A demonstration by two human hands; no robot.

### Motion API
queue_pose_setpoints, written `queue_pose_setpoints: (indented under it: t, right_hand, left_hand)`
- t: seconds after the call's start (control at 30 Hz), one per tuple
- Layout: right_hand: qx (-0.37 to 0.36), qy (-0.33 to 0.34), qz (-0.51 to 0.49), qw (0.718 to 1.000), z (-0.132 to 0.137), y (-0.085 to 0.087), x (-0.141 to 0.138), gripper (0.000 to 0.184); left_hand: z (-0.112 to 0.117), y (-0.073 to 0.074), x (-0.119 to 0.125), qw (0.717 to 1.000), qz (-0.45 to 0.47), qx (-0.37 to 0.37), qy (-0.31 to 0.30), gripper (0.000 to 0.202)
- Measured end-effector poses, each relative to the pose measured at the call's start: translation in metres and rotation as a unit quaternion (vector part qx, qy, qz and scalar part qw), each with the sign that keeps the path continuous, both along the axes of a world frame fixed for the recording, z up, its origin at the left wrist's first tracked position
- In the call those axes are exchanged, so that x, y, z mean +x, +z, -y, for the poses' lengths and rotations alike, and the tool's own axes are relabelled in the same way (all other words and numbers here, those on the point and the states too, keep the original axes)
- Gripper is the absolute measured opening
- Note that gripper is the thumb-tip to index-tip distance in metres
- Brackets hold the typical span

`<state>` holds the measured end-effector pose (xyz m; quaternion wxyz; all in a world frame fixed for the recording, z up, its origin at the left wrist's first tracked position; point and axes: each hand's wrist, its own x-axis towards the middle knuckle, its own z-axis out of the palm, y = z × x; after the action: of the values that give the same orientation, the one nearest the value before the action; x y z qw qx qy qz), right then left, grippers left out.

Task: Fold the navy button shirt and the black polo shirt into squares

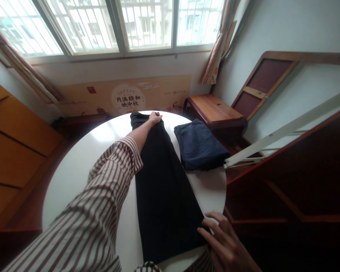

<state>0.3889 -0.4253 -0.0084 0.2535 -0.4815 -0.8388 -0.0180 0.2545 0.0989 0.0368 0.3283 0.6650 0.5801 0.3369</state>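
A long black garment (161,189) lies stretched across a round white table (82,162), running from the far edge to the near edge. My left hand (153,119), in a striped sleeve, reaches to the far end and is closed on the cloth there. My right hand (225,241) rests at the near right corner of the garment with its fingers spread flat on the cloth and table edge. A folded dark blue garment (200,145) sits on the table to the right of the black one.
A low wooden stool (215,109) stands behind the table on the right. A white bar (286,130) slants over the table's right edge. Dark wooden furniture (294,189) stands to the right, orange cabinets (11,139) to the left, a window (116,26) beyond.
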Motion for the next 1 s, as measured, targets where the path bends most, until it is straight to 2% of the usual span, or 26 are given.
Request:
queue_pose_setpoints:
  t: [0.07, 0.17, 0.23, 0.3, 0.4, 0.5, 0.57, 0.67, 0.77, 0.8, 0.87, 0.93, 1.0]
  right_hand:
    - [-0.013, 0.005, 0.011, 1.000, -0.001, 0.005, -0.001, 0.048]
    - [-0.012, 0.055, 0.057, 0.997, -0.009, 0.017, -0.007, 0.051]
    - [-0.021, 0.099, 0.091, 0.991, -0.018, 0.024, -0.015, 0.055]
    - [-0.035, 0.114, 0.104, 0.987, -0.026, 0.028, -0.022, 0.055]
    - [-0.036, 0.051, 0.067, 0.996, -0.031, 0.025, -0.029, 0.042]
    - [-0.022, -0.059, 0.016, 0.998, -0.029, 0.015, -0.028, 0.022]
    - [-0.022, -0.129, -0.008, 0.991, -0.027, 0.010, -0.025, 0.022]
    - [-0.040, -0.196, -0.079, 0.977, -0.027, 0.007, -0.018, 0.021]
    - [-0.046, -0.206, -0.152, 0.966, -0.028, 0.009, -0.011, 0.011]
    - [-0.044, -0.206, -0.165, 0.963, -0.029, 0.010, -0.009, 0.011]
    - [-0.039, -0.210, -0.182, 0.960, -0.031, 0.014, -0.007, 0.014]
    - [-0.036, -0.207, -0.198, 0.957, -0.033, 0.019, -0.006, 0.016]
    - [-0.035, -0.196, -0.215, 0.956, -0.035, 0.023, -0.006, 0.017]
  left_hand:
    - [0.009, -0.004, 0.001, 0.999, 0.010, 0.003, -0.035, 0.016]
    - [0.029, -0.003, -0.012, 0.995, 0.005, 0.039, -0.091, 0.017]
    - [0.054, -0.003, -0.028, 0.980, -0.057, 0.112, -0.153, 0.018]
    - [0.092, -0.007, -0.045, 0.944, -0.160, 0.192, -0.218, 0.023]
    - [0.163, -0.021, -0.067, 0.886, -0.270, 0.226, -0.300, 0.034]
    - [0.232, -0.032, -0.080, 0.832, -0.299, 0.223, -0.410, 0.046]
    - [0.274, -0.031, -0.087, 0.810, -0.302, 0.205, -0.459, 0.049]
    - [0.335, -0.022, -0.106, 0.814, -0.287, 0.189, -0.468, 0.054]
    - [0.392, -0.017, -0.134, 0.814, -0.262, 0.207, -0.474, 0.071]
    - [0.407, -0.017, -0.143, 0.812, -0.262, 0.220, -0.472, 0.069]
    - [0.430, -0.019, -0.158, 0.808, -0.272, 0.247, -0.461, 0.052]
    - [0.443, -0.021, -0.166, 0.807, -0.283, 0.261, -0.447, 0.036]
    - [0.449, -0.022, -0.169, 0.814, -0.291, 0.260, -0.430, 0.039]
